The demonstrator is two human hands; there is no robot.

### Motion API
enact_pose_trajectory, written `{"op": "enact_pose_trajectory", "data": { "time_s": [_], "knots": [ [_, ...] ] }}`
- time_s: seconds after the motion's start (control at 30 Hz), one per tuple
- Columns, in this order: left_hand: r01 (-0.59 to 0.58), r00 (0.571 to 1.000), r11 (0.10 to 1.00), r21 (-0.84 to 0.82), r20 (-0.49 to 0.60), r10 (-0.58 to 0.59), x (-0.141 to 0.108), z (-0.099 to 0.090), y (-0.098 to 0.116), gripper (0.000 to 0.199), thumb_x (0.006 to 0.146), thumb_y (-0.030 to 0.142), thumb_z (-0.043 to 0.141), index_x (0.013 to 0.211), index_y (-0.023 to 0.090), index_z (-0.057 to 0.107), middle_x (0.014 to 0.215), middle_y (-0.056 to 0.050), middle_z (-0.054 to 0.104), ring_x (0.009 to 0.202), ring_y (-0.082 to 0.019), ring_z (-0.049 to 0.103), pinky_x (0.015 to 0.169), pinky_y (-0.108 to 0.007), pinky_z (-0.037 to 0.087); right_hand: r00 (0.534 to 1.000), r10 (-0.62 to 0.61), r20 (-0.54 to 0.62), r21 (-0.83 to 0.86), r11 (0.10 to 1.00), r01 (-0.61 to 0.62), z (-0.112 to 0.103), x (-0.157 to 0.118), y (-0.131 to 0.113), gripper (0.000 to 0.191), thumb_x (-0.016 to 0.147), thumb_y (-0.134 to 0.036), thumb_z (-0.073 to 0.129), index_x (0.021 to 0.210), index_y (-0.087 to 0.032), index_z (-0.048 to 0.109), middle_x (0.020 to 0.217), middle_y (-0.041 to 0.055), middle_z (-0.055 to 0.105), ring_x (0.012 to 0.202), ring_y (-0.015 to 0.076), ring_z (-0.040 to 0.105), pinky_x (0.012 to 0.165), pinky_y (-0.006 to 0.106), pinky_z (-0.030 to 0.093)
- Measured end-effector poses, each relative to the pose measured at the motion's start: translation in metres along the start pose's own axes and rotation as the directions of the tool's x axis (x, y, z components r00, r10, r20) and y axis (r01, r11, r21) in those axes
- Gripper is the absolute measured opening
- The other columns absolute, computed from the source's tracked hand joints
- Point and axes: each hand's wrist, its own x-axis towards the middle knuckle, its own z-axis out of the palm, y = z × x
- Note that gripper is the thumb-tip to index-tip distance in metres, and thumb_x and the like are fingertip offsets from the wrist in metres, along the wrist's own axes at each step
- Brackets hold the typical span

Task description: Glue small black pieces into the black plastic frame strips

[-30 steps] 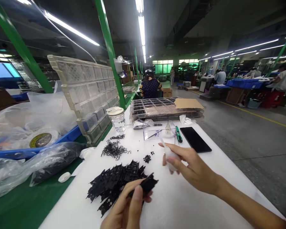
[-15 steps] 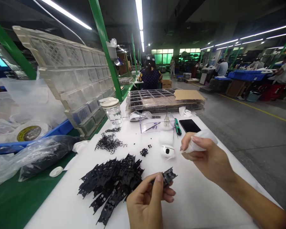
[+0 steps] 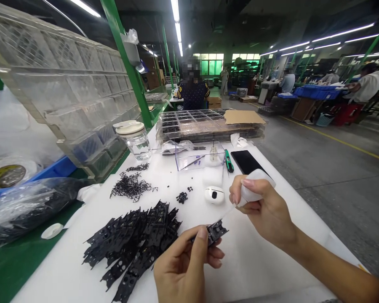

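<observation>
Between the thumb and fingers of my left hand point(image 3: 189, 256) is a small black plastic part point(image 3: 217, 232), tilted up at its outer end. My right hand point(image 3: 265, 206) is wrapped round a white squeeze bottle point(image 3: 256, 185), whose thin clear tip points down-left at the black part; whether it touches is too fine to tell. Left of my left hand lies a pile of similar black parts point(image 3: 135, 235). Beyond it are a heap of thin black wire-like pieces point(image 3: 131, 186) and a cluster of tiny black pieces point(image 3: 182, 197). A white oval case point(image 3: 214, 195) sits behind my hands.
A lidded glass jar point(image 3: 137, 141), a clear tray point(image 3: 189, 162), a green cutter point(image 3: 229, 161) and a black phone point(image 3: 248, 162) stand or lie farther back. Stacked clear trays point(image 3: 205, 126) are behind them. Plastic bins point(image 3: 82, 88) line the left. A person point(image 3: 193, 90) sits ahead.
The right hand has tilted the bottle, bringing its tip down close to the black part in the left hand. The whole view has shifted slightly, so most things appear farther left.
</observation>
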Motion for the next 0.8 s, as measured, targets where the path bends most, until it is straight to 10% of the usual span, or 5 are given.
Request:
{"op": "enact_pose_trajectory", "data": {
  "time_s": [0.8],
  "knots": [
    [0.023, 0.997, 0.999, 0.046, 0.071, -0.026, 0.006, -0.012, -0.007, 0.026, 0.069, 0.041, 0.085, 0.073, 0.016, 0.080, 0.058, -0.007, 0.071, 0.047, -0.015, 0.060, 0.045, -0.020, 0.049, 0.999, 0.019, 0.048, -0.038, 0.999, -0.017, -0.001, -0.001, 0.003, 0.036, 0.091, -0.037, 0.053, 0.064, -0.014, 0.059, 0.059, -0.0041, 0.036, 0.050, 0.0070, 0.017, 0.048, 0.028, 0.012]
  ]
}}
